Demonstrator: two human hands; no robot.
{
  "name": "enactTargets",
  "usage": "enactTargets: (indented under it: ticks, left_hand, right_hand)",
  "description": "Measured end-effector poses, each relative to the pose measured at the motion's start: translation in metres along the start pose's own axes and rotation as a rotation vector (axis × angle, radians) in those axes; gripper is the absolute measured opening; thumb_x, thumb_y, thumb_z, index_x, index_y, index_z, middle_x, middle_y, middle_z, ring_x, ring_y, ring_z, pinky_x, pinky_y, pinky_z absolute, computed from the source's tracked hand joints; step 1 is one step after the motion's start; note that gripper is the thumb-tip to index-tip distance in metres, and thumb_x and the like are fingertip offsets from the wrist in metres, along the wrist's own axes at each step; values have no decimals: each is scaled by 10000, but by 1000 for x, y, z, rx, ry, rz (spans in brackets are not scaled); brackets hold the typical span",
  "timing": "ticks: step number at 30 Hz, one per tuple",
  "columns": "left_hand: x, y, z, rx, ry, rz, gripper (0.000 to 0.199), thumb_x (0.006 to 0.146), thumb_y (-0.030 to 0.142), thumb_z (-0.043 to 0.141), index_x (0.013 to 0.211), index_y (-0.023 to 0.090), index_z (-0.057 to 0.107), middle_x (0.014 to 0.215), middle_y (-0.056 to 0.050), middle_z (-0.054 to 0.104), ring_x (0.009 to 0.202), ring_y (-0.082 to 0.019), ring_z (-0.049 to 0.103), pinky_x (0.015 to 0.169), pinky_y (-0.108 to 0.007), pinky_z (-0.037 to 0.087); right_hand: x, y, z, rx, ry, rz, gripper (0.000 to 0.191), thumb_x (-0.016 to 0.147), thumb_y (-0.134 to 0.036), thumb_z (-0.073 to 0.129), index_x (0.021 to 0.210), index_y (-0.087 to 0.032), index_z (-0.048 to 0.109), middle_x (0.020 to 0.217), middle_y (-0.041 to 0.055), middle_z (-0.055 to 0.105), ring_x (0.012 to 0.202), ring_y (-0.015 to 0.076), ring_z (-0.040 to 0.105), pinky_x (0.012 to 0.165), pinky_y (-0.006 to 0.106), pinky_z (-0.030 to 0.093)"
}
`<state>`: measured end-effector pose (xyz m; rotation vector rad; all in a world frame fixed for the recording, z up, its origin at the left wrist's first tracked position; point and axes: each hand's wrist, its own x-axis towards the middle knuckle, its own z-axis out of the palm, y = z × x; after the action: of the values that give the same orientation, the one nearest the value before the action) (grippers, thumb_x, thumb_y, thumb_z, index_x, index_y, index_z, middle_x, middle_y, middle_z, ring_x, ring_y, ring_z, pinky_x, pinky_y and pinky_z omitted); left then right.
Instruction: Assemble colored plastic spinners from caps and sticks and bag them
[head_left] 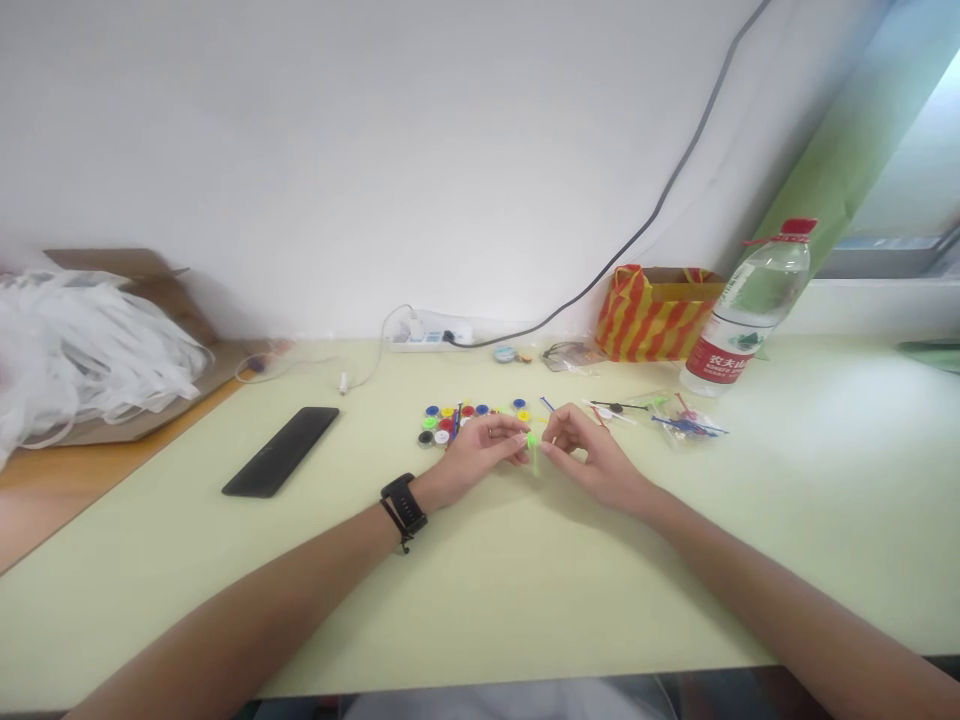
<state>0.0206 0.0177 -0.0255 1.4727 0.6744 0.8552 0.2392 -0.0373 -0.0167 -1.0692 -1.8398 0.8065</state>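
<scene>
My left hand point(489, 446), with a black watch on its wrist, is closed in a pinch on a small bright green plastic piece point(532, 441). A thin pale green stem hangs down from that piece. My right hand point(591, 456) is just to the right, thumb and forefinger pinched together beside the green piece; whether they grip part of it is too small to tell. Behind my left hand lie several round coloured plastic discs point(427, 438), partly hidden by it. Thin coloured plastic sticks point(617, 407) lie behind and right of my right hand, some on a clear bag point(686, 425).
A black phone point(281, 452) lies on the pale green table point(465, 590) at left, near a box of white straps point(112, 350). At the back are a power strip point(427, 333), a striped bag point(645, 315) and a tilted-looking water bottle point(739, 320).
</scene>
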Motion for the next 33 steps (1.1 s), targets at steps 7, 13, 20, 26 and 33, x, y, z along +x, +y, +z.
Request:
enactTargets:
  ticks: [7,13,20,26,33]
  left_hand:
    - [-1,1,1,6,-11,0,371,847,406,811,1085,136,717,910,-79,735,807,-185,711,784,-325,569]
    - [-1,3,2,10,-6,8,366,841,406,813,1076,141,720,896,-78,727,804,-189,711,777,-325,575]
    - [0,2,0,2,22,21,359,852,402,806,1077,138,712,889,-71,722,801,-186,715,781,-325,571]
    - [1,0,0,-5,50,21,374,839,417,815,1065,138,709,881,-75,734,789,-192,725,790,-337,570]
    - [1,-2,-1,11,32,22,363,857,418,799,1079,145,708,904,-75,738,807,-195,730,799,-337,570]
  right_hand:
    - [0,-1,1,-13,-28,-16,159,986,-384,578,1038,-245,520,951,32,625,755,163,614,609,284,492]
    - [0,0,0,-18,-34,-18,173,982,-388,580,1074,-249,532,975,41,645,764,169,626,625,296,507]
    - [0,3,3,102,9,104,644,941,-445,640,1484,-290,331,1034,31,662,707,154,600,639,308,502]
    - [4,-1,-4,312,-52,221,639,995,-621,474,503,-217,414,498,-25,382,494,126,377,528,303,347]
    - [6,-10,-7,388,5,205,461,928,-598,636,701,-206,546,650,-12,531,553,125,445,543,286,383]
